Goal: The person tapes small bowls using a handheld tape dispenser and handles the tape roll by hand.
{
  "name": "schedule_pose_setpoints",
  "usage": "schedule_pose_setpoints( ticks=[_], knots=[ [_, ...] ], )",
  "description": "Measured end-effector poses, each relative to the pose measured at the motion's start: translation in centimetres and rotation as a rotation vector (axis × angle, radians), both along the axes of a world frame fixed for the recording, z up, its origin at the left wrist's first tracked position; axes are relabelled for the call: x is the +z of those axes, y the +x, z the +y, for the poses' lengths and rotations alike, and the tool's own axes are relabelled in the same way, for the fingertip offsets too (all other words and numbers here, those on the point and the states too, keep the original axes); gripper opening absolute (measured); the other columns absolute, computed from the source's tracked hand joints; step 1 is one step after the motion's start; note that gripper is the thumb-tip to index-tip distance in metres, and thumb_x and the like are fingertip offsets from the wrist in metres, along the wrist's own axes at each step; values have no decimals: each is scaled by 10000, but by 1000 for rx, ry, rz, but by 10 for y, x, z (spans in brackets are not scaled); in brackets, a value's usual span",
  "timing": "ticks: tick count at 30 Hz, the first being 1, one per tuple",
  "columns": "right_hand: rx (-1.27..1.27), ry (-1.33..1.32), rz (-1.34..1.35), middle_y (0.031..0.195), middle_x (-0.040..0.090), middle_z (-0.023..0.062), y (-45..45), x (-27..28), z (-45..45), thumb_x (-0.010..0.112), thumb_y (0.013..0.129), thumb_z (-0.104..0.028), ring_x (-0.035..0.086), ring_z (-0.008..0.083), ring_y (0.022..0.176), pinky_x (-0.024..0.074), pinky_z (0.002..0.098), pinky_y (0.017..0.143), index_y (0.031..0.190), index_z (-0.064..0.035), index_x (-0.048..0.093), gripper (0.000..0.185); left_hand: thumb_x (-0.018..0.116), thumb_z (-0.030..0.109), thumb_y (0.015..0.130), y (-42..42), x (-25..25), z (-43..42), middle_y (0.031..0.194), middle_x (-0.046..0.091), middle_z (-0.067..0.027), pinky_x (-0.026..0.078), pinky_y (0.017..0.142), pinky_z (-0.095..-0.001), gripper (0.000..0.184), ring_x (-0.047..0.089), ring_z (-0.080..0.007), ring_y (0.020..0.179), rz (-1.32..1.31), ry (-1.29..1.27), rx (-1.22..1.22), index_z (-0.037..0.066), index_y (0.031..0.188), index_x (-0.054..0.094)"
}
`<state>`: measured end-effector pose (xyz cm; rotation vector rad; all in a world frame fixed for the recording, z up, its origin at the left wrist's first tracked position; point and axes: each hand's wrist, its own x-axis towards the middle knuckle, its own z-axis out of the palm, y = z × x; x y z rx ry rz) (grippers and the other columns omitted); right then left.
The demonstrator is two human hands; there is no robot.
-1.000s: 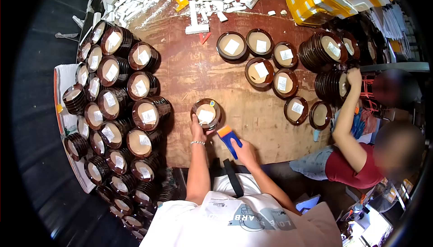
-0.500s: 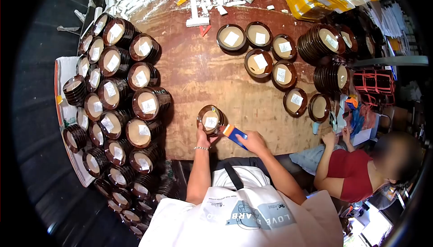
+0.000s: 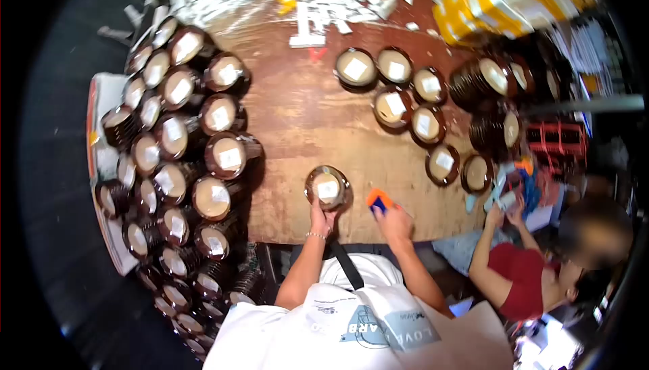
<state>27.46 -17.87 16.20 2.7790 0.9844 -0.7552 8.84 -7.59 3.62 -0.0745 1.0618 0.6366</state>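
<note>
Left grip [image 3: 321,219] on dish [image 3: 327,189] over tabletop [image 3: 291,126]

Brown wooden tabletop [image 3: 291,123], dark surface [image 3: 64,140] at left

The one view looks from the wearer's head, forward and steeply down, through a wide lens whose picture rounds off into black at the corners. The shirt [image 3: 338,329] fills the bottom, nearest to it; the left hand [image 3: 320,220] and right hand [image 3: 395,225] come a little farther out, over the table [image 3: 291,120], with foam scraps [image 3: 307,42] at the far top and a co-worker [image 3: 517,282] at the right.
</note>
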Motion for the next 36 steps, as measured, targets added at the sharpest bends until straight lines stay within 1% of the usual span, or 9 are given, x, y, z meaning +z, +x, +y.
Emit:
schedule_pose_setpoints(
  ticks=[3, 7, 9, 15, 19, 25, 33, 35, 36],
  knots=[
    [-135, 72, 44, 852, 716, 261, 40, 28, -20, 636, 958, -511, 700, 458, 802, 540, 530, 721, 976, -9, 745, 514, 506, 266, 1091, -24, 16, 3, 1508, 450, -177, 622, 870, -614, 595, 569, -404, 1310, 47, 132, -117, 179, 1570, 163],
    [-91, 310, -23, 815, 706, 277, 72, -17, -60, 611, 967, -559, 690, 464, 757, 518, 539, 672, 977, 21, 768, 602, 557, 202, 1047, -82, 8, -2, 1272, 538, -78, 559, 889, -328, 450, 593, -194, 1149, 224, 294, -232, 119, 1468, 422],
    [-76, 17, -94, 861, 722, 269, 71, -14, -55, 593, 976, -569, 690, 456, 790, 518, 549, 715, 978, 52, 746, 640, 607, 277, 1039, -113, 91, 0, 1200, 568, -43, 560, 795, -311, 486, 622, -168, 1003, 14, 225, -54, 141, 1470, 428],
    [27, 227, 103, 762, 695, 277, 55, -60, -29, 581, 979, -604, 660, 455, 703, 491, 551, 675, 867, 86, 736, 716, 587, 417, 1036, -209, 198, -60, 1191, 698, -43, 617, 814, -428, 417, 724, -241, 970, -13, 171, 510, 115, 1323, 608],
    [46, 393, 315, 715, 680, 246, 7, -23, 16, 584, 989, -592, 637, 394, 634, 479, 513, 641, 855, 96, 719, 714, 586, 557, 996, -304, 156, -112, 1248, 691, -65, 600, 865, -492, 542, 711, -305, 1036, -244, 549, 1083, 139, 1339, 609],
    [136, 363, 366, 674, 655, 203, -2, -29, 48, 574, 1011, -563, 614, 342, 605, 474, 484, 627, 827, 80, 700, 681, 588, 564, 1002, -406, 243, -132, 1476, 551, -97, 409, 1119, -642, 621, 493, -359, 1370, 412, 572, 1552, 145, 1457, 527],
    [232, 416, 217, 623, 620, 100, 58, -79, 42, 538, 1053, -530, 552, 203, 473, 438, 371, 468, 757, 14, 664, 632, 712, 348, 969, -512, 203, -292, 1387, 614, -109, 543, 1029, -603, 550, 595, -337, 1264, 643, 380, 2056, 82, 1420, 544],
    [578, 733, 328, 1061, 723, 224, 37, -15, 52, 576, 1046, -238, 666, 362, 951, 537, 402, 860, 1210, 53, 684, 350, 702, 356, 972, -534, 188, -329, 1417, 589, -112, 564, 1006, -596, 569, 584, -339, 1279, 755, 419, 2126, 81, 1439, 528],
    [537, 675, 211, 925, 719, 169, 18, 11, 56, 578, 1049, -272, 649, 305, 809, 532, 370, 745, 1141, 17, 714, 332, 682, 369, 982, -544, 186, -344, 1439, 570, -113, 567, 1004, -594, 571, 578, -341, 1288, 801, 379, 2143, 84, 1449, 518]
  ],
)
